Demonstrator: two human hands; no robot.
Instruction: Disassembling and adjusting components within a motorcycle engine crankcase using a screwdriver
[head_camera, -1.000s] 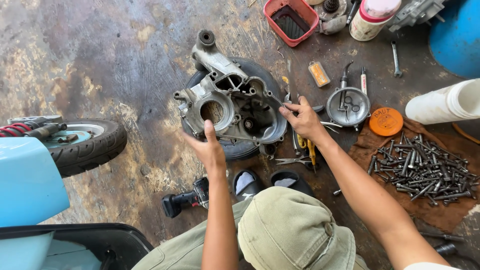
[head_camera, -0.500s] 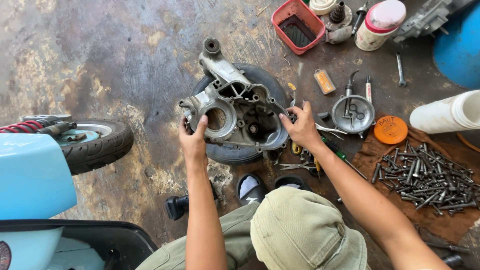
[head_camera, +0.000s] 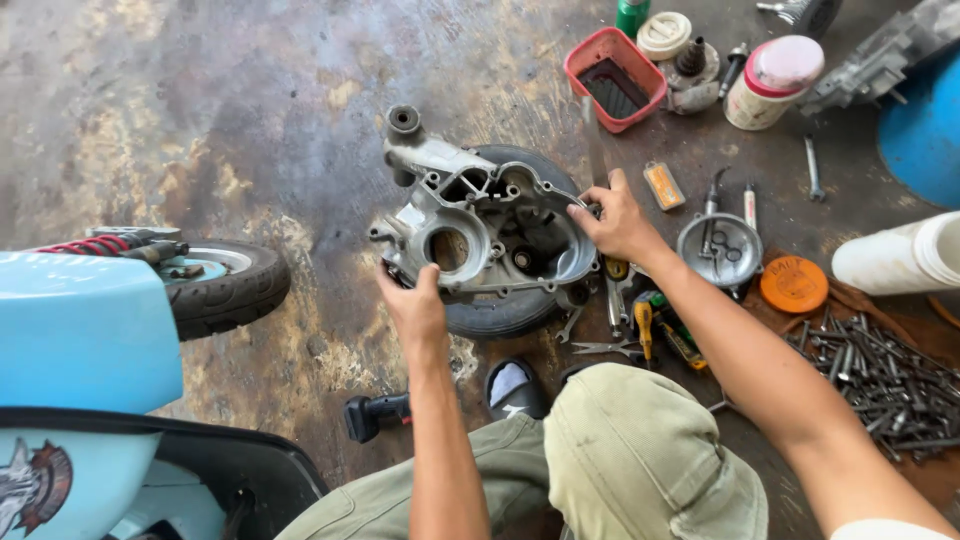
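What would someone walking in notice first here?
Mid-frame, a grey metal engine casing lies on a black tyre, gripped by the left hand at its near edge and the right hand at its right edge. A heap of bolts lies right, a pale blue scooter left.

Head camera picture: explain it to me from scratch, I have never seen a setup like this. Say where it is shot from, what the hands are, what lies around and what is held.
There is no machine here. A person wears a camera on the head, so you look down over a khaki cap at two bare arms. The left hand grips the near edge of a grey cast-metal engine casing; the right hand holds its far right edge. The casing rests on a black rubber tyre lying flat on the stained concrete floor. Around it lie a pile of grey bolts, an orange round lid, a red plastic tray, yellow-handled screwdrivers and a black power drill. At the left stands a light blue scooter.
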